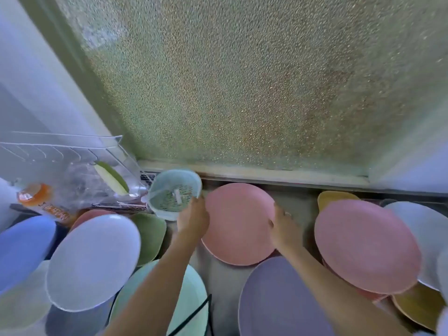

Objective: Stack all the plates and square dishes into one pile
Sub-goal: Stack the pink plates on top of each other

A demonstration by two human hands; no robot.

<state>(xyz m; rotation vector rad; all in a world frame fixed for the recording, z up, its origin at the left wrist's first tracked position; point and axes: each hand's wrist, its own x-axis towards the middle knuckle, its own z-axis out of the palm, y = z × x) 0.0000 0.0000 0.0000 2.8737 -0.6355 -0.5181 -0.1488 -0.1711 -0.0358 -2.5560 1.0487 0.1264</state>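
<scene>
A round pink plate [238,224] lies at the middle of the counter. My left hand [194,218] grips its left rim and my right hand [282,226] grips its right rim. To the right sits a second pink plate [366,246] on top of other dishes, with a pale blue plate [426,229] and yellow dishes [334,196] around it. A purple plate [278,299] lies near me. On the left are a white plate [94,260], a blue plate [21,248], a green square dish [151,234] and a mint plate [191,294].
A light blue strainer basket [174,192] stands just behind my left hand. A clear dish rack [72,170] with an orange-capped bottle [36,197] fills the back left. A frosted window [242,81] and its sill [266,174] close off the back.
</scene>
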